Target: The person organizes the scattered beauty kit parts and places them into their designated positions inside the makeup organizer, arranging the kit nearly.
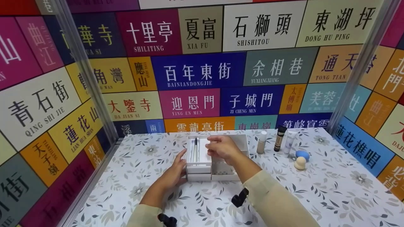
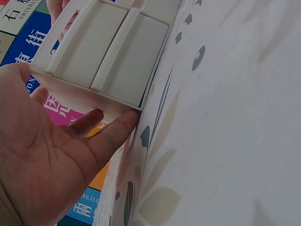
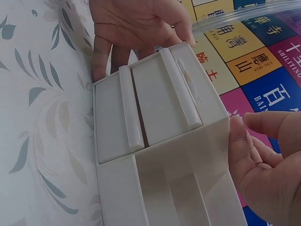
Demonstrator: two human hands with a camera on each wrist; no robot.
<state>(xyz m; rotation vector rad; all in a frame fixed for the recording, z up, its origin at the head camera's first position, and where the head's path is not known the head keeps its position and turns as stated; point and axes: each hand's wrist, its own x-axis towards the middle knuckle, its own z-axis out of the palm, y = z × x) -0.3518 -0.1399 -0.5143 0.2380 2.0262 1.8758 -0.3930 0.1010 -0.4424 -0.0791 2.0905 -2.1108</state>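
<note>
A white desk organizer stands on the patterned cloth, with two small drawers at its left front and open compartments on the right. Several slim sticks, one a dark-tipped brush, lie in its top left tray. Fairly straight fingers of my left hand touch the organizer's left side; in the left wrist view the thumb is at its upper edge. My right hand is over the tray's right edge, fingers loosely bent with no object showing between them. In the right wrist view its fingertips are right at the organizer's rim.
Right of the organizer stand a beige bottle with a white cap, a black and gold tube and a white tube. A blue sponge and a cream sponge lie in front. Sign-covered walls enclose the table.
</note>
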